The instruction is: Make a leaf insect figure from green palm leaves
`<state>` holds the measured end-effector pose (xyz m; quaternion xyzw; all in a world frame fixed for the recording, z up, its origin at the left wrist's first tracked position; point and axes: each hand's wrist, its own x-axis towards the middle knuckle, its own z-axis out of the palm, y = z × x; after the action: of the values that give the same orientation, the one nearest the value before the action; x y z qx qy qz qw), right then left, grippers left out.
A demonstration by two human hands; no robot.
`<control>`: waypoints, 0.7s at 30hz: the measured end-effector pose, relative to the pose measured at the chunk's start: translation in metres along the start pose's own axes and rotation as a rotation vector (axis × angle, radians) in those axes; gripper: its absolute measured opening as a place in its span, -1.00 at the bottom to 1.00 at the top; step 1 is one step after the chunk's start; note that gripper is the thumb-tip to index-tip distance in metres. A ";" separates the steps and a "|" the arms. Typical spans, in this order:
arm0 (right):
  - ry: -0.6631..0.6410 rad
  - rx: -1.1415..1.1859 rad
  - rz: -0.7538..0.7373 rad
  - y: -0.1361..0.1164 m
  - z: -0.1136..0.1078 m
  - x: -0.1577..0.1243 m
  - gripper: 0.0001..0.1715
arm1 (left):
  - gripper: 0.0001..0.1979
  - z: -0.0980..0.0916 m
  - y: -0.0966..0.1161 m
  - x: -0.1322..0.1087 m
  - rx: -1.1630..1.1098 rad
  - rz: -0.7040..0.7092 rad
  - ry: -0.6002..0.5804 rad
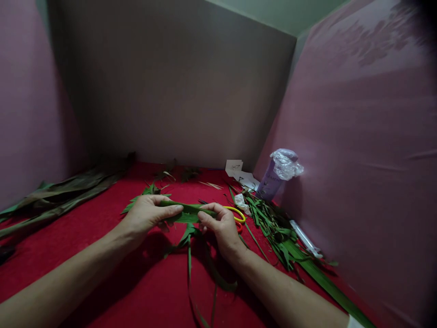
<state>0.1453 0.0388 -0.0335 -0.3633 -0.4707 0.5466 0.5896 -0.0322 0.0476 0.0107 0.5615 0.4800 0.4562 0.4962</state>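
Note:
Between my two hands a green leaf strip [187,214] is stretched sideways above the red cloth. My left hand [146,215] pinches its left end, thumb on top. The right end is pinched by my right hand [220,225], thumb and fingers together. Below the strip, a knotted green leaf piece [190,231] with long thin tails hangs or lies; whether it is joined to the held strip I cannot tell. Yellow-handled scissors [241,215] lie just beyond my right hand, partly hidden by it.
Leaf scraps [273,223] are heaped on the right, near a purple container [269,183] topped with clear plastic. A clear packet [305,239] lies beside the pink wall. Long dark leaves [68,193] spread at the left. White papers [246,179] and thin sticks [210,185] lie at the back.

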 end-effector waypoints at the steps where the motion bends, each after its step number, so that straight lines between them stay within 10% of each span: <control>1: -0.007 0.001 0.005 0.000 0.000 0.000 -0.75 | -0.85 0.000 0.000 0.000 -0.003 -0.002 0.003; 21: -0.045 0.007 -0.019 0.002 0.000 0.000 -0.80 | -0.83 0.001 -0.004 0.004 0.044 0.084 0.049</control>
<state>0.1442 0.0393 -0.0353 -0.3444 -0.4852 0.5509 0.5852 -0.0311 0.0518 0.0067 0.5805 0.4782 0.4795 0.4523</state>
